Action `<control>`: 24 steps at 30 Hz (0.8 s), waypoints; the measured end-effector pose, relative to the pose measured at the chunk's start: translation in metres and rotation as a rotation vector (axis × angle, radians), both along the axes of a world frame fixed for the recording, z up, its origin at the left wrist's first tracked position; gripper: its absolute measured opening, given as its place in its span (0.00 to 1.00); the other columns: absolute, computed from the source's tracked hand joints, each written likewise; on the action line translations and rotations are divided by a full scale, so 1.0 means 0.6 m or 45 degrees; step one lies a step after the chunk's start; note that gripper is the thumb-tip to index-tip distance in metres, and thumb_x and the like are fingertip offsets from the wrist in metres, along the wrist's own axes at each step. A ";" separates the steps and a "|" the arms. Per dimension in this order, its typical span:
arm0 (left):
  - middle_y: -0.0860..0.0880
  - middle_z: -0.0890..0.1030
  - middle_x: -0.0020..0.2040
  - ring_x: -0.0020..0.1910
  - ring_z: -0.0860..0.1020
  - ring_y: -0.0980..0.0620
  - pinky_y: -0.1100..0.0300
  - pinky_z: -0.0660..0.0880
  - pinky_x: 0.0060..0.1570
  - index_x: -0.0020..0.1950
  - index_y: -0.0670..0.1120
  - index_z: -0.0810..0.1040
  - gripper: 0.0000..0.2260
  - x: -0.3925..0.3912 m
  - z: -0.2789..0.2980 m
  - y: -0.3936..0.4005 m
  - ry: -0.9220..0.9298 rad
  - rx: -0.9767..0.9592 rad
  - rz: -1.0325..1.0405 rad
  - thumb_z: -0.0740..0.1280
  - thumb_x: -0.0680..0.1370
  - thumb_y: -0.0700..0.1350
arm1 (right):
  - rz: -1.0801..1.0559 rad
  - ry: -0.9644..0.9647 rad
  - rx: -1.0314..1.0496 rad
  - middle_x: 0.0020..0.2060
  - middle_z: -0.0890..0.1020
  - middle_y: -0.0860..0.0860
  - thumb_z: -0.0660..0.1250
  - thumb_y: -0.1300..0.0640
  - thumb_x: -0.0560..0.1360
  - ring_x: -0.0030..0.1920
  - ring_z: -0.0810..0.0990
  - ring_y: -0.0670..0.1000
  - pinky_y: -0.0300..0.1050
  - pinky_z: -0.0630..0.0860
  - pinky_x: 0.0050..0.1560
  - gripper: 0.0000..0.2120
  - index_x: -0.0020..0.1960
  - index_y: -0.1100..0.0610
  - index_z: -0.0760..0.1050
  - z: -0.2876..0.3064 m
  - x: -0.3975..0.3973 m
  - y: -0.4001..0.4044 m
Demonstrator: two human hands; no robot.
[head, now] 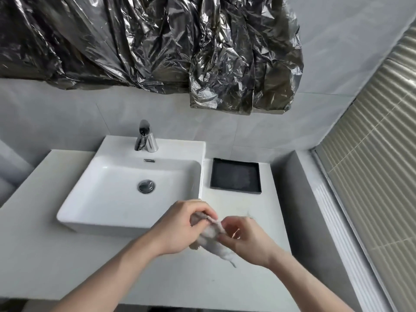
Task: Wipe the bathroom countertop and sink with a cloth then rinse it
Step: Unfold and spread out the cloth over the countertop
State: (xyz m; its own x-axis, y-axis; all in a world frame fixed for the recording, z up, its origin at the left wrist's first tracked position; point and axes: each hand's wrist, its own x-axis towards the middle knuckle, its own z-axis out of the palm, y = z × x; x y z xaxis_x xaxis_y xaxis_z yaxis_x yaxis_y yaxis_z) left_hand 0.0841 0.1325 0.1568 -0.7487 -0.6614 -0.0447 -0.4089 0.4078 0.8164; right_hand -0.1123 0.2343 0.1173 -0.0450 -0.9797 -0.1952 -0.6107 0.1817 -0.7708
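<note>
White countertop (45, 255), square sink (126, 194), grey tiled walls; both hands, left hand (180, 228) and right hand (247, 242), pinched the bunched cloth (210, 238), which trailed down-right.

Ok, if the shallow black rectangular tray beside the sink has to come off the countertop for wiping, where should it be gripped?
Judging by its shape, pinch the near long rim of the shallow black rectangular tray, coming from the front. Its walls are low and thin, it lies flat on the white countertop, and the white square sink crowds its left end. The right hand is nearest, but holds the crumpled grey cloth with the left hand.
</note>
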 end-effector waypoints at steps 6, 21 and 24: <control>0.61 0.77 0.47 0.42 0.75 0.60 0.64 0.73 0.44 0.47 0.56 0.78 0.04 -0.026 -0.050 0.008 -0.155 -0.277 0.119 0.69 0.78 0.46 | 0.075 0.299 -0.040 0.42 0.79 0.40 0.70 0.38 0.73 0.48 0.77 0.43 0.36 0.73 0.50 0.12 0.41 0.45 0.74 -0.044 -0.096 0.026; 0.62 0.74 0.42 0.40 0.74 0.61 0.64 0.73 0.41 0.45 0.55 0.75 0.08 -0.030 -0.164 0.026 -0.347 -0.352 0.121 0.73 0.76 0.53 | -0.115 0.512 -0.098 0.42 0.78 0.38 0.70 0.58 0.77 0.47 0.77 0.43 0.34 0.71 0.48 0.07 0.47 0.45 0.82 -0.141 -0.187 0.082; 0.61 0.77 0.46 0.45 0.75 0.61 0.62 0.74 0.46 0.48 0.55 0.77 0.05 -0.023 -0.227 0.069 -0.528 -0.287 0.000 0.71 0.77 0.54 | -0.031 0.530 0.123 0.46 0.78 0.39 0.68 0.64 0.74 0.49 0.78 0.44 0.40 0.75 0.53 0.14 0.49 0.45 0.83 -0.209 -0.178 0.132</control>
State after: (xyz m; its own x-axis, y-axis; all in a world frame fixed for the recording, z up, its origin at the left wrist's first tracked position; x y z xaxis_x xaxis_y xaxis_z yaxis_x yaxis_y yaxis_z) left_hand 0.0700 0.1741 0.0205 -0.6978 -0.6891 -0.1953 -0.6819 0.5557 0.4756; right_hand -0.2192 0.3134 -0.0080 -0.1626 -0.9555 -0.2460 -0.8608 0.2592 -0.4379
